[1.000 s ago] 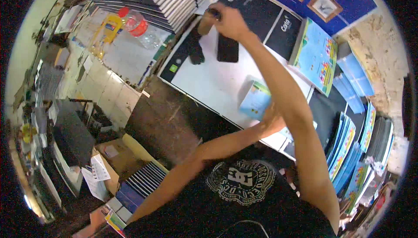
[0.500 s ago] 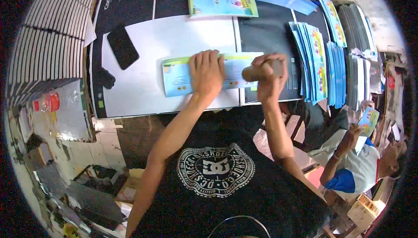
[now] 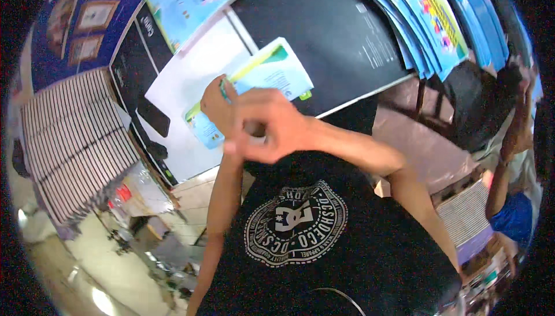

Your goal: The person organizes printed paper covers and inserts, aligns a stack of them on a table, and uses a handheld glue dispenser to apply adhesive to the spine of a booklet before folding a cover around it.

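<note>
Right hand point(image 3: 273, 121) part-hides left hand point(image 3: 216, 107), booklet point(image 3: 278, 72) | 1 phone point(image 3: 153, 119) leftward

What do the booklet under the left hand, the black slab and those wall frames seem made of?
Booklet: paper, probably coated, from its bright printed face and pale edge.
Black slab: perhaps glass or plastic, being flat, dark and smooth-looking; the finish is unclear.
Wall frames: likely wood, judging by the brown borders, though plastic is possible.

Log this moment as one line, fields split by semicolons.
left hand: over booklet; right hand: curled, blurred, contents unclear; phone: left of booklet
</note>
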Demonstrator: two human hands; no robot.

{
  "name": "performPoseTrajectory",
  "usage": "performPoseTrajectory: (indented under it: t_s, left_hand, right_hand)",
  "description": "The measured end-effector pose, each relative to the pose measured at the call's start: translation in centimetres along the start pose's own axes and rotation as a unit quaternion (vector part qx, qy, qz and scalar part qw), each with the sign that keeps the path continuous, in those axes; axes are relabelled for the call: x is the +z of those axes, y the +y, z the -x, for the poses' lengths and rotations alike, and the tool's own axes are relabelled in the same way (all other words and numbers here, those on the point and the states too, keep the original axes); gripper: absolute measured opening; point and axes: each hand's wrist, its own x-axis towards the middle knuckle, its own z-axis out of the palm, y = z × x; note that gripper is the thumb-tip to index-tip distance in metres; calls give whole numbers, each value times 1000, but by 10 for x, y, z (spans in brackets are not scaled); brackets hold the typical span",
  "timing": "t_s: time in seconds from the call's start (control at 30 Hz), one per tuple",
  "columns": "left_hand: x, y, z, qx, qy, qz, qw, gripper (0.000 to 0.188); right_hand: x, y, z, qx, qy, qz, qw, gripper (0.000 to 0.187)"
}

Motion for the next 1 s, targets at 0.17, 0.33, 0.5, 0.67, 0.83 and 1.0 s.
performPoseTrajectory:
  t_s: [0.17,0.33,0.5,0.67,0.83,1.0]
  left_hand:
    - [-7,1,-7,46,-22,-6,999,22]
    - [-11,7,-8,17,-31,0,999,22]
    - [-2,13,-7,33,-33,-64,997,26]
    - [0,28,0,32,28,-8,999,27]
    - [-9,8,-1,59,31,-79,995,28]
    - [-8,15,3,73,24,-98,992,31]
  right_hand:
    - [21,-84,1,-183,-12,-114,976,41]
    - [5,-51,13,-173,-71,-127,974,40]
    - [-19,27,19,-41,-58,83,994,31]
    - [-27,-1,19,-115,-60,115,985,38]
    - [-189,-54,52,-129,-171,363,907,23]
    - [-326,-92,111,-95,-359,635,677,23]
